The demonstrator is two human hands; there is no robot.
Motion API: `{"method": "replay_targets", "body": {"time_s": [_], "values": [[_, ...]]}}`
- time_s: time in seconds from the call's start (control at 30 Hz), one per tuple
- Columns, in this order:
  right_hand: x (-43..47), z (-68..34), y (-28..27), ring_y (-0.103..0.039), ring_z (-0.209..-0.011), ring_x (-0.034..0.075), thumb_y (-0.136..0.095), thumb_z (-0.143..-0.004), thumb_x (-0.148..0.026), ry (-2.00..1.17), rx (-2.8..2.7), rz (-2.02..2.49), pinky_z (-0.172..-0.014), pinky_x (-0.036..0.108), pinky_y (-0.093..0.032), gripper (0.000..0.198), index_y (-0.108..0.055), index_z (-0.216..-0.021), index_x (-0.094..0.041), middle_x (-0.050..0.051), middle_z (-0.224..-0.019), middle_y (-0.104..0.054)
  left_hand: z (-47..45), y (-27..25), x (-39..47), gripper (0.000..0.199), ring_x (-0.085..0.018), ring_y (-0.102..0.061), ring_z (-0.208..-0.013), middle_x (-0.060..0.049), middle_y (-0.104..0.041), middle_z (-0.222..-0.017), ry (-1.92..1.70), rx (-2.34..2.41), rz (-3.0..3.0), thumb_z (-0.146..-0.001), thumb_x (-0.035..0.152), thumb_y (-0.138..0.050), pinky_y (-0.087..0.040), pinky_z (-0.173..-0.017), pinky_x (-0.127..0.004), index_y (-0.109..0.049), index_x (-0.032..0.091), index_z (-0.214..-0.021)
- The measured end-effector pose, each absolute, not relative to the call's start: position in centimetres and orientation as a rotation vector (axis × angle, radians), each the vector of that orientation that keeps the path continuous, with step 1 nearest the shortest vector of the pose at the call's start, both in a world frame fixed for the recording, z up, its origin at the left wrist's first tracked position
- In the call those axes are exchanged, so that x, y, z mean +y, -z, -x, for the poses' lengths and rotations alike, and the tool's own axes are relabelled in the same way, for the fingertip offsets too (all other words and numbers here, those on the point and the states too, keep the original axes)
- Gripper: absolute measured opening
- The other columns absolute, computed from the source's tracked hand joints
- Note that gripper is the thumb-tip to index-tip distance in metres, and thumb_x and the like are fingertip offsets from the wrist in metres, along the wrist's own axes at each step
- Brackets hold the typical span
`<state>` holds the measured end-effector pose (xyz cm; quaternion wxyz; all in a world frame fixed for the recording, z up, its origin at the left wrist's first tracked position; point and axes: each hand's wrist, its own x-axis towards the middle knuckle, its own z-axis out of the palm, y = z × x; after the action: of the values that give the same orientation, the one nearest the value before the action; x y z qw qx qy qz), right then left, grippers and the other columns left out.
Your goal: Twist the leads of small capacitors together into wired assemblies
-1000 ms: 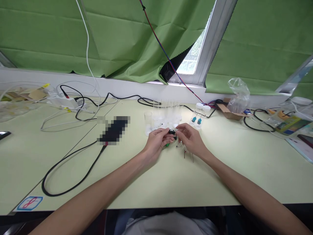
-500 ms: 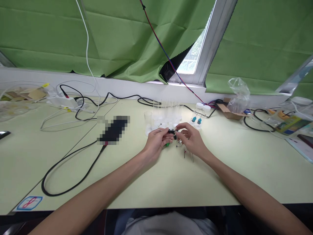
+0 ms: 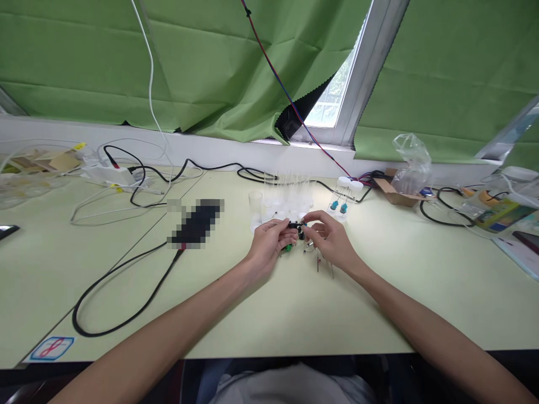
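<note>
My left hand (image 3: 268, 240) is closed in a pinch on a small black part (image 3: 293, 225), which points toward the other hand. My right hand (image 3: 330, 238) has its thumb and forefinger brought together at the part's right end. A tiny bluish bit (image 3: 305, 224) shows at those fingertips, too small to name. Just below the fingers is another dark piece (image 3: 301, 233). A green piece (image 3: 288, 247) lies under my left fingers, partly covered. Thin metal rods (image 3: 318, 264) and small metal bits (image 3: 309, 244) lie on the table below my right hand.
Behind my hands stand several clear plastic tubes (image 3: 290, 188) and a clear cup (image 3: 255, 202). Two teal pieces (image 3: 334, 205) on thin rods are near white caps (image 3: 343, 182). A pixelated dark device (image 3: 197, 221) with a black cable (image 3: 76, 314) lies left; a cardboard box (image 3: 396, 193) stands back right.
The bluish bit now shows at my right fingertips, and the black part has shifted very slightly left. Both hands stay almost in place.
</note>
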<state>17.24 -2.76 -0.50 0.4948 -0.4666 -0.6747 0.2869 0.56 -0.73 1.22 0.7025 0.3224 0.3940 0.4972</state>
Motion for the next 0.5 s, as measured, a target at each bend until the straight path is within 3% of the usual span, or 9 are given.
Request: {"method": "replay_targets", "body": {"time_s": [0.17, 0.33, 0.5], "values": [[-2.53, -17.25, 0.71, -0.064, -0.063, 0.013, -0.06, -0.091, -0.046, -0.714, -1.616, 1.12, -0.056, 0.029, -0.052, 0.028, -0.058, -0.105, -0.021, 0.006, -0.103, -0.064, -0.63, -1.28, -0.85, 0.014, -0.013, -0.065, -0.059, -0.011, -0.069, -0.068, -1.098, 0.874, -0.724, -0.088, 0.014, -0.063, -0.054, -0.064, -0.025, -0.062, 0.01, -0.074], [-2.51, -17.21, 0.71, -0.061, -0.058, 0.013, -0.055, -0.093, -0.048, -0.716, -1.609, 1.142, -0.055, 0.029, -0.05, 0.029, -0.06, -0.103, -0.021, 0.002, -0.084, -0.065, -0.62, -1.18, -0.83, 0.014, -0.013, -0.065, -0.059, -0.011, -0.069, -0.068, -1.089, 0.871, -0.737, -0.088, 0.015, -0.063, -0.054, -0.063, -0.025, -0.062, 0.01, -0.075], [-2.71, -17.22, 0.47, -0.065, -0.065, 0.014, -0.062, -0.089, -0.047, -0.69, -1.622, 1.16, -0.055, 0.028, -0.051, 0.029, -0.059, -0.104, -0.022, 0.005, -0.105, -0.065, -0.6, -1.16, -0.75, 0.014, -0.013, -0.065, -0.06, -0.01, -0.069, -0.068, -1.095, 0.866, -0.743, -0.088, 0.015, -0.063, -0.054, -0.064, -0.025, -0.061, 0.01, -0.075]]}}
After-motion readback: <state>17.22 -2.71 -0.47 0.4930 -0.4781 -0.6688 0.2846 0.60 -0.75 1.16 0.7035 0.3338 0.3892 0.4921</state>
